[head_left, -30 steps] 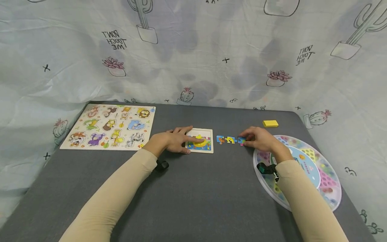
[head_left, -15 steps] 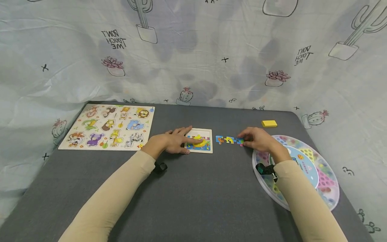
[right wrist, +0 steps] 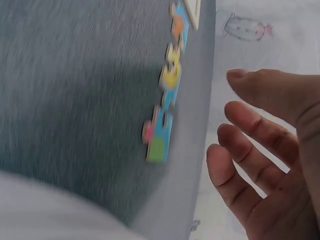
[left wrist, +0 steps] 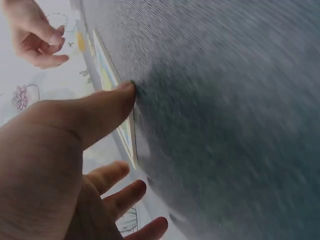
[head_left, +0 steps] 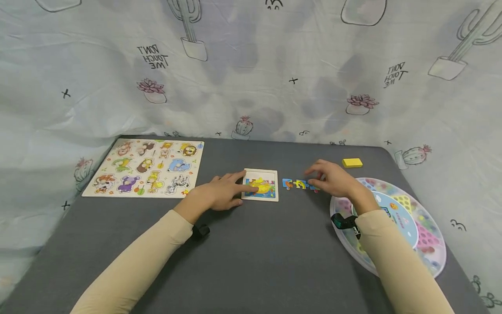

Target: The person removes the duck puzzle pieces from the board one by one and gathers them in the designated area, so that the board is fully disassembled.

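A small framed jigsaw puzzle [head_left: 260, 196] with a yellow picture lies mid-table, its upper part bare. My left hand [head_left: 221, 192] is at its left side, index finger reaching over the picture. In the left wrist view the thumb [left wrist: 107, 107] is by the frame's edge. To the right of the frame, three jigsaw pieces lie in a row: an orange-and-blue piece [head_left: 288, 183], a yellow piece [head_left: 300, 184] and a blue-green piece [right wrist: 160, 137]. Just above the row hovers my right hand [head_left: 331, 178], fingers loosely bent, thumb apart, holding nothing.
A large board of animal pictures [head_left: 145, 168] lies at the back left. On the right, a round, colourful game board [head_left: 425, 237] sits partly beneath my right forearm. A yellow block [head_left: 352, 162] is near the back edge. Patterned cloth [head_left: 251, 65] hangs behind the table.
My right hand has come up off the blue-green piece and its fingers have spread. The left hand has drawn back slightly to the left. The head view has tilted a little.
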The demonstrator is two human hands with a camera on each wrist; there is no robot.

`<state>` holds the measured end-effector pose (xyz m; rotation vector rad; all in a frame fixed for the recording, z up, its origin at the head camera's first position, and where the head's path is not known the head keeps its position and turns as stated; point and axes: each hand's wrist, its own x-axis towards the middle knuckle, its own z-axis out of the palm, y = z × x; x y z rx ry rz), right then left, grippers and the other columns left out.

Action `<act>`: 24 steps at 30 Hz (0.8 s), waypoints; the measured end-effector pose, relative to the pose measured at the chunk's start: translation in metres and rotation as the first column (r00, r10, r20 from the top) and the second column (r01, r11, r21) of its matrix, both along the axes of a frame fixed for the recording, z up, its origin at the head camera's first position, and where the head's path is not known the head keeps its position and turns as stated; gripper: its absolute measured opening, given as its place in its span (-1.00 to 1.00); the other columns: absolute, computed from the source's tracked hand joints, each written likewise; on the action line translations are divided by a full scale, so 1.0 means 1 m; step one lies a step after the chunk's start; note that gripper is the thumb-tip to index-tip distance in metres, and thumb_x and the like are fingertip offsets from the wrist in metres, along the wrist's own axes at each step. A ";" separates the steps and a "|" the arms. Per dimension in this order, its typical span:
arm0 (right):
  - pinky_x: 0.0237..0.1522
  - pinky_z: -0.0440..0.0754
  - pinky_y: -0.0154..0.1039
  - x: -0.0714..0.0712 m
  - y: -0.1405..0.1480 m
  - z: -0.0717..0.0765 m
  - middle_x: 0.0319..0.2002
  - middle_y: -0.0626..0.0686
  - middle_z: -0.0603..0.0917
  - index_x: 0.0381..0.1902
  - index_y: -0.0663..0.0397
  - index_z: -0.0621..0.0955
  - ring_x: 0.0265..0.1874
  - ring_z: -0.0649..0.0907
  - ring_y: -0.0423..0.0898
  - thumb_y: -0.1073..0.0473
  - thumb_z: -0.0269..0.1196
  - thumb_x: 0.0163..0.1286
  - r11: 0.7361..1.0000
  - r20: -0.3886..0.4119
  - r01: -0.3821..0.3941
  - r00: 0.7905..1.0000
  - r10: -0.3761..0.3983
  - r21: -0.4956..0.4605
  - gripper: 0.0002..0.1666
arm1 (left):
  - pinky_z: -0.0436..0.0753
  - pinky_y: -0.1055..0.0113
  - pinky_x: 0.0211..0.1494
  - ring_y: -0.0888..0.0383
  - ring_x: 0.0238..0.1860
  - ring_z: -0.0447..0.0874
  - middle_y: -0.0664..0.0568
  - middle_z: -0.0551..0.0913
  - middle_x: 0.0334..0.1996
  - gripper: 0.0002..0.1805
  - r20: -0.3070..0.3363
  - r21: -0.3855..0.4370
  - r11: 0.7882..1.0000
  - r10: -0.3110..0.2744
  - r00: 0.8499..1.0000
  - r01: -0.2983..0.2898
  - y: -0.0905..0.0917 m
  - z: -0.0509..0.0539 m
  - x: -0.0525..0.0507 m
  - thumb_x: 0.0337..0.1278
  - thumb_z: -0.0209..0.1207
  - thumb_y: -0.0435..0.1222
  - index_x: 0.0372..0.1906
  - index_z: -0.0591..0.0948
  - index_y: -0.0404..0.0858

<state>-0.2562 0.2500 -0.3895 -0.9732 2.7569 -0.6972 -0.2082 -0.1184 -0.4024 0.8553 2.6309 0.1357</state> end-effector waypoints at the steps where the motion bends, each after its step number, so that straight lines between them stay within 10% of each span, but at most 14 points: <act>1: -0.22 0.64 -0.13 0.000 -0.005 0.000 0.03 0.12 0.63 0.11 0.18 0.71 -0.28 0.63 -0.10 0.24 0.32 0.48 1.000 -0.008 -0.007 1.000 0.007 -0.012 -0.70 | 0.23 -0.36 0.47 -0.22 0.63 0.01 -0.11 -0.14 0.68 -0.38 -0.008 0.001 1.000 0.002 1.000 -0.002 -0.002 0.000 0.001 0.54 0.12 -0.03 0.56 0.26 0.39; 24: -0.14 0.70 -0.07 -0.003 -0.092 -0.011 0.03 0.11 0.65 0.15 0.17 0.68 -0.13 0.67 0.00 0.25 0.25 0.52 0.976 0.028 -0.068 0.997 0.075 -0.207 -0.70 | 0.23 -0.28 0.47 -0.22 0.60 0.07 -0.04 -0.24 0.69 -0.42 0.024 -0.016 1.000 -0.014 1.000 0.014 -0.012 -0.006 0.005 0.59 0.01 0.02 0.56 0.21 0.45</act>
